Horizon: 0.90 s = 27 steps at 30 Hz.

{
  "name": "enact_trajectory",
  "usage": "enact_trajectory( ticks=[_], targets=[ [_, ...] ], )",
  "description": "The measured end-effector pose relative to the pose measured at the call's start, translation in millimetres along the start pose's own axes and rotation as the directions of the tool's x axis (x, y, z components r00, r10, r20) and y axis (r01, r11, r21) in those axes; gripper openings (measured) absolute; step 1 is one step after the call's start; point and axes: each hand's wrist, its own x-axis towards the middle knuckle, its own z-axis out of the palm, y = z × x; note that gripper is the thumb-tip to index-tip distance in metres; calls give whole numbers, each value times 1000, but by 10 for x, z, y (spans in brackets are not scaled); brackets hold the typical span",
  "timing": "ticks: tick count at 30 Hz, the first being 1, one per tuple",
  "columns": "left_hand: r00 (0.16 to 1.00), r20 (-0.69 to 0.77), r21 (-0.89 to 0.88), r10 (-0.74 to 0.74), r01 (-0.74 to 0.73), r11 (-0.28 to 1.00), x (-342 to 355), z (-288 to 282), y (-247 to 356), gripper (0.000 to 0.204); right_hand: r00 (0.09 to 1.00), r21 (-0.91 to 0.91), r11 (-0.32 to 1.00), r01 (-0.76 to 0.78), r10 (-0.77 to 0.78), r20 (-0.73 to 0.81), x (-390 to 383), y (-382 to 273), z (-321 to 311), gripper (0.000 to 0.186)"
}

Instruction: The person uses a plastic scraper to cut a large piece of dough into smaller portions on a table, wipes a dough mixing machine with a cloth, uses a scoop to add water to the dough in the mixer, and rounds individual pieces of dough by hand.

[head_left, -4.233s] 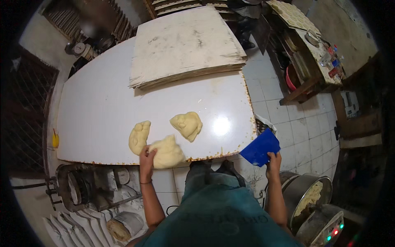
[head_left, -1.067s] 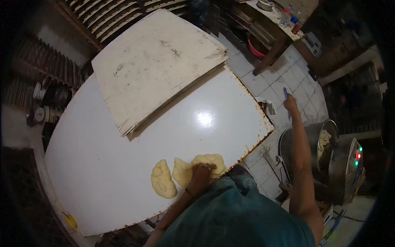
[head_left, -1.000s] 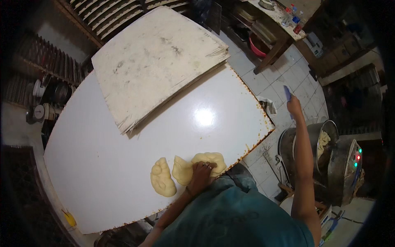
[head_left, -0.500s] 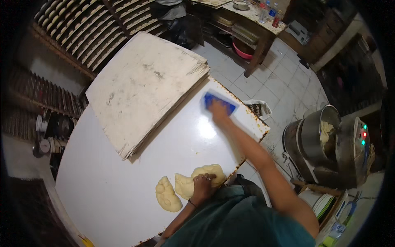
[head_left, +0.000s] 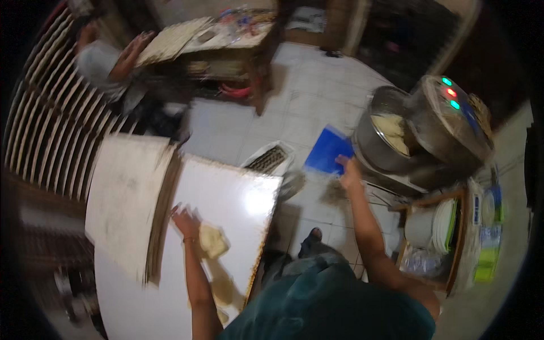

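Gripping the blue scraper by its edge, the right hand has swung off the table, the mixer bowl now just right of its fingers. The left hand has come off the dough lumps; its blurred fingers look spread and released, the nearest lump just right of them. With neither hand pressing, kneading seems paused.

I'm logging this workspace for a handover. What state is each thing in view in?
Left hand: open, fingers spread
Dough piece: lying on the table
Right hand: closed on a blue sheet
Blue sheet: held, off the table
Boards: stacked on the table
Mixing bowl: uncovered, dough inside
Indicator lights: lit, two green, one red
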Motion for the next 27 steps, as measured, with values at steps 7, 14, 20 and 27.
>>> enact_trajectory(
  ticks=[7,14,20,27],
  targets=[
    [983,73,-31,170,-168,985,-115,261,1367,27,915,-786,613,-77,-271,-300,-623,648,-2464,25],
    [365,611,-683,703,-205,701,-1232,1569,4232,28,634,-586,800,-127,-389,-668,-1714,512,-4436,20],
    [-175,232,-969,957,-125,213,-1635,2195,6607,30,495,-500,866,-3,-433,-753,-1984,-61,-4159,13],
    [-201,-231,-899,952,-331,-288,-1682,3094,9709,43,294,-332,902,275,-407,-865,-1808,-781,-3561,17]
  ],
)
